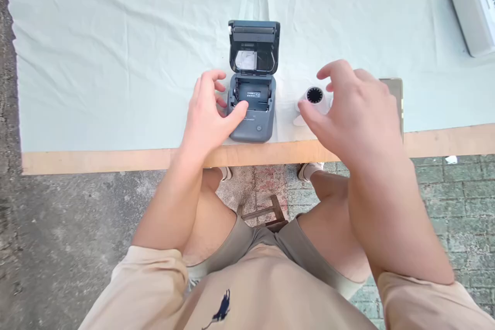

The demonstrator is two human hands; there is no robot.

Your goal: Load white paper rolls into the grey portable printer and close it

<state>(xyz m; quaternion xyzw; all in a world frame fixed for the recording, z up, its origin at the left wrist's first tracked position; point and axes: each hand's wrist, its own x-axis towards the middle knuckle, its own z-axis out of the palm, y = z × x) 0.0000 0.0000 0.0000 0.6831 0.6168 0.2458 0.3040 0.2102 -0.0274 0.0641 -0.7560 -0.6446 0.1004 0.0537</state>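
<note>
A dark grey-blue label printer sits near the table's front edge with its lid raised. Its paper bay shows no roll inside. My left hand is at the printer's left side, fingers apart and curved, with the thumb over its front left top; whether it touches is hard to tell. To the right of the printer, a small white label roll with a black toothed core stands on the cloth, a loose end at its lower left. My right hand is spread around the roll, thumb near its left edge and forefinger beyond it.
A pale cloth covers the table, whose wooden front edge shows. Partly behind my right hand lies a flat phone-like object. A white device with a screen stands at the far right. A wooden stool is under the table edge.
</note>
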